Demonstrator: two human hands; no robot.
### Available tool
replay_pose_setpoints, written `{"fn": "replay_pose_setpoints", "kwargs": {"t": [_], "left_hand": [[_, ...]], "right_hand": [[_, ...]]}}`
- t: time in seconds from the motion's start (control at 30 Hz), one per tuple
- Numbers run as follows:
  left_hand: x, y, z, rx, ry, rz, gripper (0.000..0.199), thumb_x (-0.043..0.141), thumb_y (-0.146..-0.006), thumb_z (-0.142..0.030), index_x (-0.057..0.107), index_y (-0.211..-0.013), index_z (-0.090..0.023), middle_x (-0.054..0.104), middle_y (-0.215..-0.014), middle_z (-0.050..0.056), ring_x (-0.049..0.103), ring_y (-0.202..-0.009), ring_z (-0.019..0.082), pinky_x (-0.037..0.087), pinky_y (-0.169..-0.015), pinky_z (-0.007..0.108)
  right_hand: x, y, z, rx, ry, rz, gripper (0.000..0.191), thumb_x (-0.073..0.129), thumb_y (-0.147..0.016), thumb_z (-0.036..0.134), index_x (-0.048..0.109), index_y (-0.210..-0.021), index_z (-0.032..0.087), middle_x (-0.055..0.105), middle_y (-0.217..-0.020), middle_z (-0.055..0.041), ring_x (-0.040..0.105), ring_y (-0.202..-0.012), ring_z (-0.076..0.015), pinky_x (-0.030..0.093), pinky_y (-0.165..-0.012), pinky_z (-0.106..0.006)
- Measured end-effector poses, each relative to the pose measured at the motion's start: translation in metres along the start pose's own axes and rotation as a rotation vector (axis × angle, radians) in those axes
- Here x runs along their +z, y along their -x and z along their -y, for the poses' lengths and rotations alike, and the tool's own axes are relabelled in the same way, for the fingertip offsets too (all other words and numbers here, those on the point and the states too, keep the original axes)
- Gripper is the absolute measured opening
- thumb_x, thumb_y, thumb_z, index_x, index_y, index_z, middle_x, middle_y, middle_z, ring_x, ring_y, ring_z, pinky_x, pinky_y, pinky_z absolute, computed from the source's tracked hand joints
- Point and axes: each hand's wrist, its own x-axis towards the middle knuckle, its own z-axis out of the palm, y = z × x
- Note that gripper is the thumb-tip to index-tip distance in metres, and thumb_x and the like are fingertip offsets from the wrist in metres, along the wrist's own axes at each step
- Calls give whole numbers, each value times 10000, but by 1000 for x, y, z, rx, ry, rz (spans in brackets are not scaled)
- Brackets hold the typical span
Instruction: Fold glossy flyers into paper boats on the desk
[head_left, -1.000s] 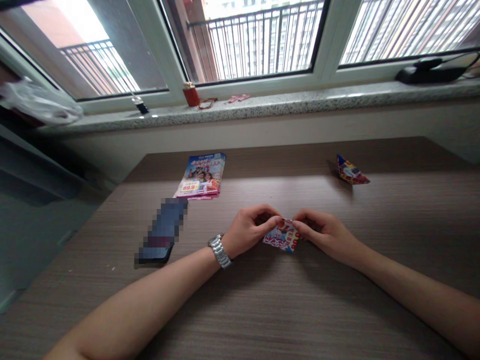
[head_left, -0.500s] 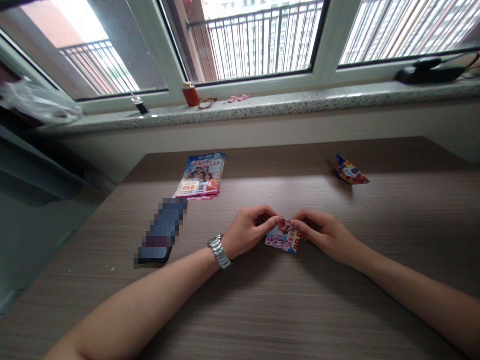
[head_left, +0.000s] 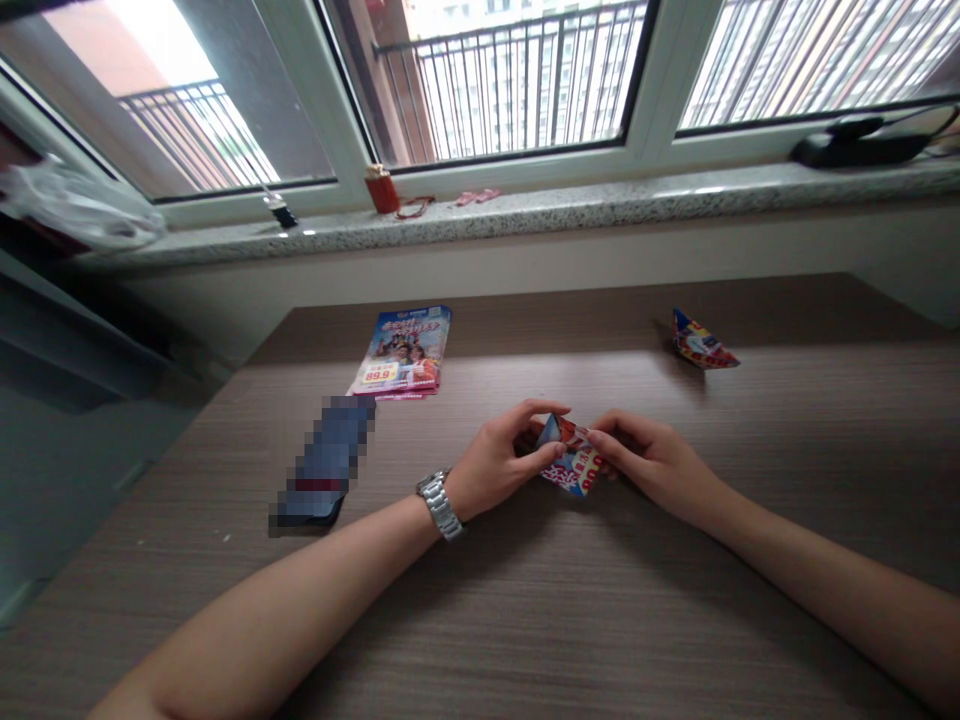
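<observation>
Paper piece [head_left: 576, 466] pinched between left fingers [head_left: 553, 458] at nine o'clock, right fingers [head_left: 594, 440] at three; both forearms angle inward over table [head_left: 480, 620]

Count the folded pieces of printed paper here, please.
2: a small folded sheet between the left hand and the right hand, and a pointed folded-paper shape towards the desk's far right. The fingers might hide another.
</observation>
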Motion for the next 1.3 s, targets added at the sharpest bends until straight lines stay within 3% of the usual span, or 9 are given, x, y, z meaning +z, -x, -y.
{"fn": "replay_pose_setpoints", "kwargs": {"t": [0.2, 0.3, 0.43, 0.53, 0.73, 0.93, 1.07, 1.2, 1.3], "left_hand": [[0, -1, 1, 18, 52, -21, 498, 656, -920, -330, 486, -1372, -210, 628, -854, 13, 580, -712, 104, 468, -658, 209], [1, -1, 1, 64, 74, -25, 435, 611, -947, -305, 506, -1360, -215, 641, -941, 39, 614, -794, 122, 504, -733, 232], [1, -1, -2, 133, 41, -74, 310, 552, -948, -202, 592, -1255, -185, 641, -1122, 86, 628, -899, 138, 515, -796, 244], [0, 0, -5, 182, -23, -102, 309, 508, -879, -76, 657, -1136, -160, 646, -1066, 73, 615, -887, 133, 510, -799, 238], [-2, -2, -8, 191, -64, -90, 492, 447, -770, 16, 678, -1167, -162, 635, -1095, 77, 609, -950, 150, 510, -842, 258], [-1, -2, -8, 148, -56, -110, 390, 517, -848, -38, 678, -1186, -148, 638, -1116, 96, 626, -967, 159, 519, -863, 268], [-1, -2, -3, 134, -27, -160, 273, 607, -910, -182, 692, -1168, -178, 607, -1120, 95, 628, -971, 158, 539, -836, 255], [-2, -3, 0, 146, -58, -257, 209, 659, -906, -298, 743, -1057, -181, 572, -1112, 100, 612, -993, 170, 552, -828, 256], [-2, -3, 0, 137, -69, -278, 198, 661, -907, -307, 743, -995, -149, 644, -1045, 98, 629, -987, 175, 537, -862, 259]], "right_hand": [[0, 0, -4, 28, -32, -14, 331, 553, -946, 506, 642, -885, 194, 591, -680, 14, 527, -607, -137, 418, -578, -267], [0, -2, -8, 47, -70, -60, 338, 547, -948, 514, 637, -880, 195, 579, -667, 17, 525, -599, -136, 418, -582, -271], [-2, -4, -10, 73, -139, -124, 333, 558, -938, 517, 635, -862, 202, 571, -653, 22, 517, -572, -131, 412, -561, -269], [-3, -5, -10, 76, -161, -148, 323, 577, -925, 514, 649, -861, 205, 574, -645, 19, 514, -568, -133, 414, -557, -271], [1, -7, -9, 44, -260, -179, 321, 634, -904, 457, 592, -1145, 249, 613, -715, 30, 547, -590, -139, 456, -564, -271], [-1, -4, -12, 6, -276, -186, 163, 627, -919, 400, 621, -1001, 259, 620, -722, 36, 573, -608, -124, 479, -576, -244], [-3, -3, -14, 24, -375, -128, 199, 549, -956, 370, 670, -1060, 250, 688, -808, -3, 636, -680, -149, 528, -632, -273], [-2, -1, -12, -8, -342, -117, 209, 607, -914, 342, 659, -1086, 235, 706, -889, -24, 655, -690, -156, 542, -631, -288], [-2, 0, -10, -2, -246, -141, 211, 653, -893, 379, 656, -1034, 221, 659, -747, 7, 603, -597, -130, 502, -562, -260]]}}
